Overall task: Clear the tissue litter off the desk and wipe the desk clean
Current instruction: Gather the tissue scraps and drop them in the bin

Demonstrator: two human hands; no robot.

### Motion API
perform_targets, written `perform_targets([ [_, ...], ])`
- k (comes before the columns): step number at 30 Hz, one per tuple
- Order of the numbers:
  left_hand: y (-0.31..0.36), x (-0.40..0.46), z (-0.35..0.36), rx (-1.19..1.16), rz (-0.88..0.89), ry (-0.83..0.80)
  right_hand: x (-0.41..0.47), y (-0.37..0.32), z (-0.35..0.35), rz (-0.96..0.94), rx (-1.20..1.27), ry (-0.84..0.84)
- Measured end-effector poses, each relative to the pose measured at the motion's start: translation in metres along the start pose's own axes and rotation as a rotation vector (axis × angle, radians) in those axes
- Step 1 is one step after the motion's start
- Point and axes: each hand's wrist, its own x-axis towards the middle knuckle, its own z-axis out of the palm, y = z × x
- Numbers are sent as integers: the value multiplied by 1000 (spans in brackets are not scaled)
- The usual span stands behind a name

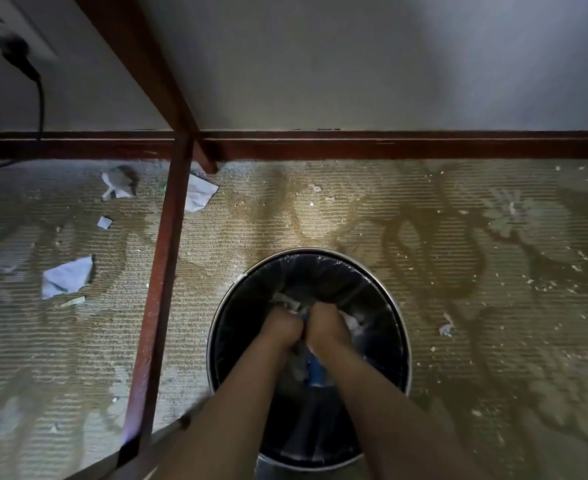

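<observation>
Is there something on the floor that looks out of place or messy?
Yes. Torn paper scraps lie on the carpet left of the bin, and small white crumbs are scattered to its right. Both hands are inside the bin.
</observation>
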Motion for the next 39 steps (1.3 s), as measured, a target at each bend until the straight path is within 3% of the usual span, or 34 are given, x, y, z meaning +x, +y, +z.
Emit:
perform_targets([
  [7,1,26,3,116,7,-56,22,4,14,20,-125,-41],
  [12,-5,32,5,381,15,-78,36,12,25,-24,-266,-86],
  [20,-2,51,4,772,133,-135,55,19,35,-49,-277,-78],
  [39,-6,77,14,838,163,-153,68,22,37,31,-207,-38],
])
